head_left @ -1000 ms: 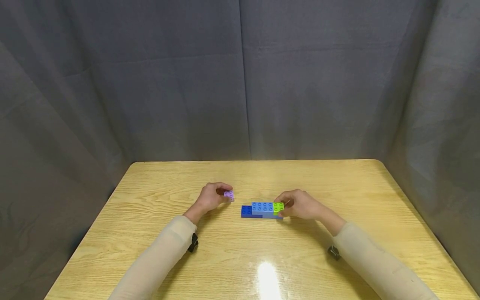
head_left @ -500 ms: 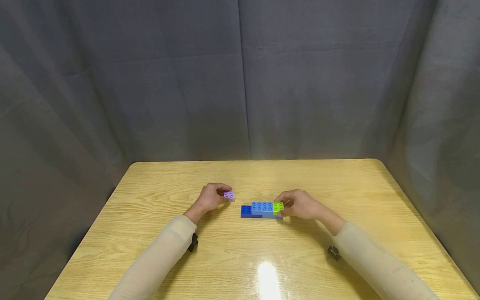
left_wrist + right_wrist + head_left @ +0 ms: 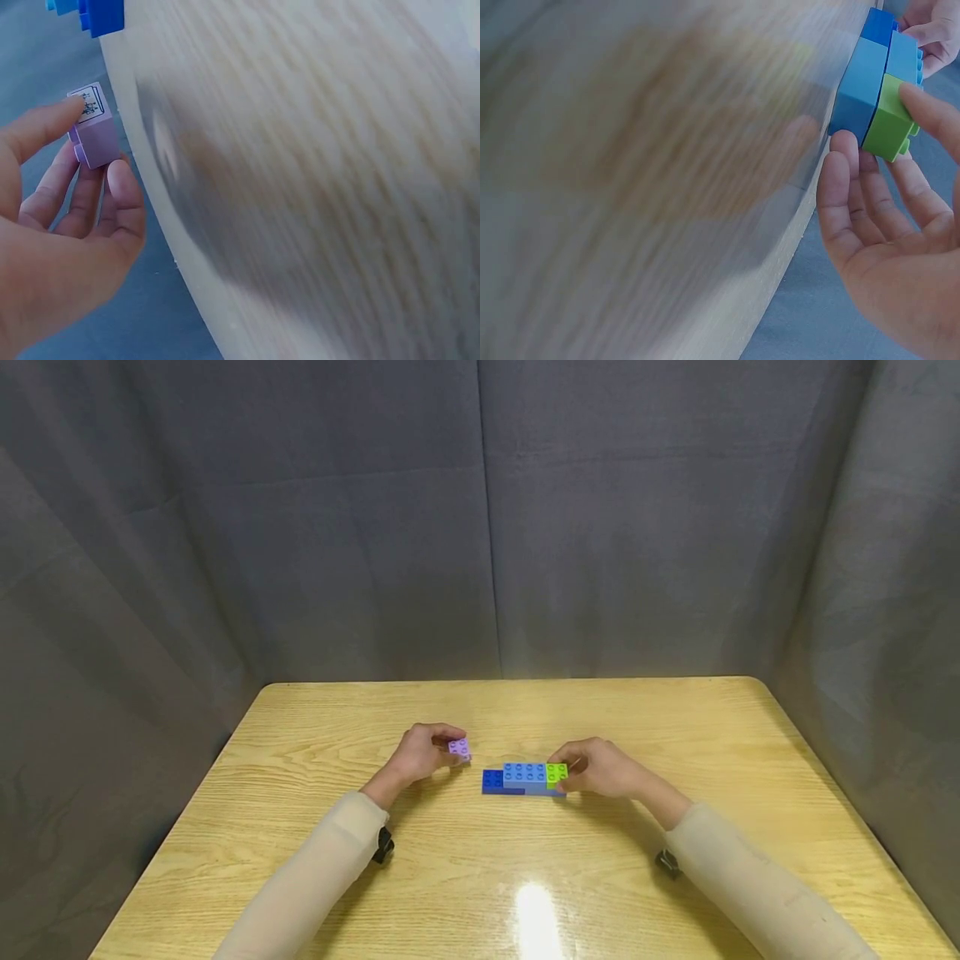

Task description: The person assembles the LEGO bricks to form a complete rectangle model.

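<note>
My left hand (image 3: 422,752) pinches a small light-purple toy brick (image 3: 459,748) between thumb and fingers, left of the stack and apart from it. A printed label marks one side of this brick (image 3: 96,135) in the left wrist view. The stack has a dark blue brick (image 3: 492,779) and a lighter blue one (image 3: 860,90) end to end below. On top sit a light blue brick (image 3: 524,773) and, at the right end, a lime green brick (image 3: 556,774). My right hand (image 3: 602,768) grips the green brick, its fingers also against the stack's end.
The stack lies on a wood-grain table (image 3: 450,877) with rounded far corners. Grey curtains (image 3: 360,527) stand behind the table and along both sides. Light glares off the tabletop near the front. A black camera piece (image 3: 382,846) hangs under the left wrist.
My left hand has shifted very slightly with the purple brick, which has turned a little. My right hand and the stack stay where they were.
</note>
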`<action>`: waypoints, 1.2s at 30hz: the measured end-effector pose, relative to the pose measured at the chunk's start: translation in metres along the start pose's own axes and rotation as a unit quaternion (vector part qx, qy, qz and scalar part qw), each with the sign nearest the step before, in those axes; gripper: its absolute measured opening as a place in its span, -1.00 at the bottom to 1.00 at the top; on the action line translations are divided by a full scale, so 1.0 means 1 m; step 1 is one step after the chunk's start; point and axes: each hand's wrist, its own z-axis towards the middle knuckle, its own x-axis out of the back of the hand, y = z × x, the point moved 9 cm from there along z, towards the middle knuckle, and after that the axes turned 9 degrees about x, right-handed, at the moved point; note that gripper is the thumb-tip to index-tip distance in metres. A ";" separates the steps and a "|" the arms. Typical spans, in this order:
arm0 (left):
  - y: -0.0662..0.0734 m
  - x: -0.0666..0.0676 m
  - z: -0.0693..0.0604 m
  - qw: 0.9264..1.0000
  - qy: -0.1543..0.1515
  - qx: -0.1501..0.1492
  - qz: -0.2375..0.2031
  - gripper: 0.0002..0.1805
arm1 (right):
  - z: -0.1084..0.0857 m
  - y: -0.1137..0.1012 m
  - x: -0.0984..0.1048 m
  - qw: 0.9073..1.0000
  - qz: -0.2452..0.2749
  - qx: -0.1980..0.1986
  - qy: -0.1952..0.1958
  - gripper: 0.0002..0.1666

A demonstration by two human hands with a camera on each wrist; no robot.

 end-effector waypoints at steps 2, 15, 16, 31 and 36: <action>0.002 0.000 -0.001 1.000 -0.005 0.001 -0.003 -0.59 | 0.000 0.000 0.000 1.000 0.000 -0.001 0.000 -0.54; 0.017 -0.005 -0.015 0.999 -0.038 -0.013 -0.017 -0.57 | 0.001 0.001 -0.001 1.000 0.007 -0.005 -0.004 -0.53; 0.019 -0.006 -0.017 0.999 -0.041 -0.016 -0.018 -0.57 | 0.001 0.001 -0.001 1.000 0.007 -0.005 -0.004 -0.53; 0.033 -0.027 -0.026 0.996 -0.073 -0.041 -0.004 -0.58 | 0.000 0.001 0.000 1.000 -0.002 -0.005 -0.003 -0.51; 0.035 -0.034 -0.026 0.996 -0.081 -0.048 0.007 -0.59 | 0.000 0.002 0.000 1.000 -0.006 -0.003 -0.003 -0.51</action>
